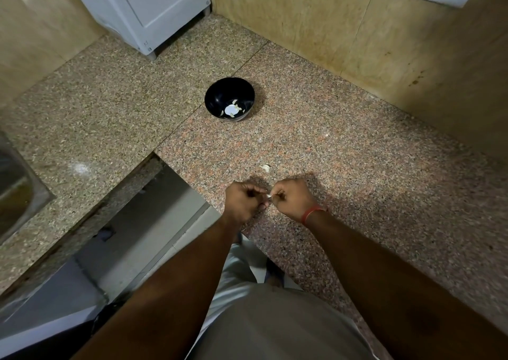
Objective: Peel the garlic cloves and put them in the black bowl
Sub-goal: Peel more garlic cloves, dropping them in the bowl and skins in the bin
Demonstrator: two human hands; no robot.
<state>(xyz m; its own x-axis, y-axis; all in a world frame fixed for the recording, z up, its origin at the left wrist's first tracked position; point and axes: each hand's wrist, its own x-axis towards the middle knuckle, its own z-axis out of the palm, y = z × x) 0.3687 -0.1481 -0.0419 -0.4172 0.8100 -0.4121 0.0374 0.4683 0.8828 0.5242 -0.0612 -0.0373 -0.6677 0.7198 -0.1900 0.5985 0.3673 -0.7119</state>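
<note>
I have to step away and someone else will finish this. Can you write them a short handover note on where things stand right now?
Left hand and right hand: both pinch one small garlic clove between them, above the near edge of the granite counter; it looks mid-peel.
Black bowl: farther back on the counter, holding a few pale pieces, apparently peeled cloves.
Another clove or scrap of skin lies on the counter just beyond the hands; too small to tell which.
Left: finish this clove, drop it in the bowl, check that loose piece.
</note>
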